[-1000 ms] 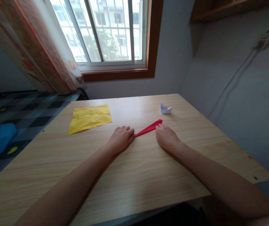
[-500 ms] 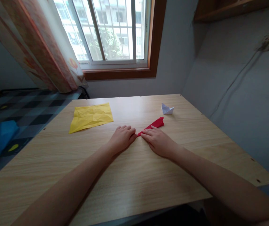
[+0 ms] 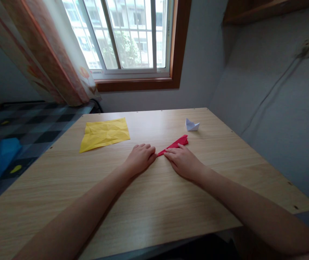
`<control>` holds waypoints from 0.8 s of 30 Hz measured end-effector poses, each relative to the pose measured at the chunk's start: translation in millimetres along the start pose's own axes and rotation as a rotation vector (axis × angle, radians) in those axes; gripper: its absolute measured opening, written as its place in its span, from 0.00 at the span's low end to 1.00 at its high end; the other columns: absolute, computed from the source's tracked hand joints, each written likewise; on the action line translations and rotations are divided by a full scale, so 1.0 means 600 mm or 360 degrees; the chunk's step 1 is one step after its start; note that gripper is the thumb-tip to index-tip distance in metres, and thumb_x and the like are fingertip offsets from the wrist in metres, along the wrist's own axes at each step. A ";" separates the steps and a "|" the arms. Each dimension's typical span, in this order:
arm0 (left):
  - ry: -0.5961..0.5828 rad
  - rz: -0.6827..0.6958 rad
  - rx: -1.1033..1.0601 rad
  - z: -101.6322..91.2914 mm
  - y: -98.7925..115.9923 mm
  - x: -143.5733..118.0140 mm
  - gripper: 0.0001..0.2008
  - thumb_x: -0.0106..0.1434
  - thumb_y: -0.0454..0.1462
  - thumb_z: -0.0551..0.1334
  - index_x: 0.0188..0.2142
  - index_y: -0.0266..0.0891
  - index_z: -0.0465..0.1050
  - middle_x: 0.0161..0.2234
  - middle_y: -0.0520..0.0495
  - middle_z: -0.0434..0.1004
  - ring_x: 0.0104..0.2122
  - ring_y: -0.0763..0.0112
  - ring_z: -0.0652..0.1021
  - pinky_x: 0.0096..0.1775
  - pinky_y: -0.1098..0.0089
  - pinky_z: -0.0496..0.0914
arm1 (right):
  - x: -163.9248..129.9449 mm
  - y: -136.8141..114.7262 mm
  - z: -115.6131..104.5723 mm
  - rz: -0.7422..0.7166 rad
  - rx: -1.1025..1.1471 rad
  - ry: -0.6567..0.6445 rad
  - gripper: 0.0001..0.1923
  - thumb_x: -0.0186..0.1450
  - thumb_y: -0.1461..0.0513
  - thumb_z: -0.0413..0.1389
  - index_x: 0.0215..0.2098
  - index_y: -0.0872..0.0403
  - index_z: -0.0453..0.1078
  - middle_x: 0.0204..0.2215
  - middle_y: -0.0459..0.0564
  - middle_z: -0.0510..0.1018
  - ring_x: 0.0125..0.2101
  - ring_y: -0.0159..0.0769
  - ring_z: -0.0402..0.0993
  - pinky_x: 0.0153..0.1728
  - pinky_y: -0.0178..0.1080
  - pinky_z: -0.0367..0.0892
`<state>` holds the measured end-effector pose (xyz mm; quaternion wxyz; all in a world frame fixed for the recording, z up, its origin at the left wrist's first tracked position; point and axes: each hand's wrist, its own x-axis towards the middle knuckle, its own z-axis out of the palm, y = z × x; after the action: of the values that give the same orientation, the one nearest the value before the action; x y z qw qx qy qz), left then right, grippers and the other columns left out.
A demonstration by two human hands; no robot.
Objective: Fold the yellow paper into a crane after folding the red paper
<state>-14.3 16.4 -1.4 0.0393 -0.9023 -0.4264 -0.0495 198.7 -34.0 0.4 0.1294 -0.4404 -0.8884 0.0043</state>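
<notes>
Red paper lies mid-tabletop, already folded to a narrow strip; further folds appear outstanding. Left hand and right hand press flat on its near end, grip spread and holding nothing. Count: one red paper, one creased yellow sheet at ten o'clock, one white folded piece, possibly a boat, at one o'clock.
</notes>
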 end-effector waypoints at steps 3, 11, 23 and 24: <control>0.0001 0.0001 -0.0004 0.000 -0.001 0.000 0.14 0.72 0.43 0.52 0.36 0.40 0.72 0.38 0.44 0.76 0.40 0.60 0.75 0.40 0.62 0.63 | 0.001 0.005 -0.001 0.0061 -0.0020 -0.0010 0.16 0.69 0.67 0.50 0.52 0.56 0.74 0.50 0.58 0.79 0.52 0.43 0.73 0.59 0.50 0.53; 0.0013 0.0000 -0.0028 0.000 -0.002 -0.001 0.14 0.72 0.43 0.52 0.36 0.40 0.72 0.37 0.44 0.76 0.40 0.59 0.75 0.40 0.62 0.63 | 0.004 0.010 -0.005 0.0160 -0.0079 -0.0026 0.14 0.69 0.67 0.49 0.46 0.57 0.75 0.44 0.57 0.82 0.47 0.45 0.75 0.56 0.48 0.54; -0.0031 -0.0024 -0.0013 -0.006 0.000 -0.001 0.14 0.72 0.43 0.52 0.36 0.40 0.72 0.37 0.44 0.76 0.40 0.60 0.75 0.40 0.63 0.63 | 0.006 0.028 -0.012 0.0417 -0.0270 -0.0078 0.14 0.68 0.66 0.47 0.34 0.58 0.75 0.37 0.59 0.82 0.41 0.44 0.76 0.50 0.44 0.58; -0.0029 -0.0020 -0.0012 -0.005 0.000 -0.001 0.14 0.72 0.43 0.52 0.36 0.40 0.72 0.37 0.44 0.76 0.40 0.60 0.75 0.40 0.63 0.63 | 0.006 0.029 -0.012 0.0439 -0.0279 -0.0080 0.14 0.68 0.66 0.47 0.34 0.58 0.75 0.37 0.59 0.82 0.40 0.44 0.76 0.49 0.44 0.58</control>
<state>-14.6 15.7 1.8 0.0317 -0.9001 -0.4323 -0.0432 211.9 -21.2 6.1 0.0663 -0.5675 -0.8195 -0.0445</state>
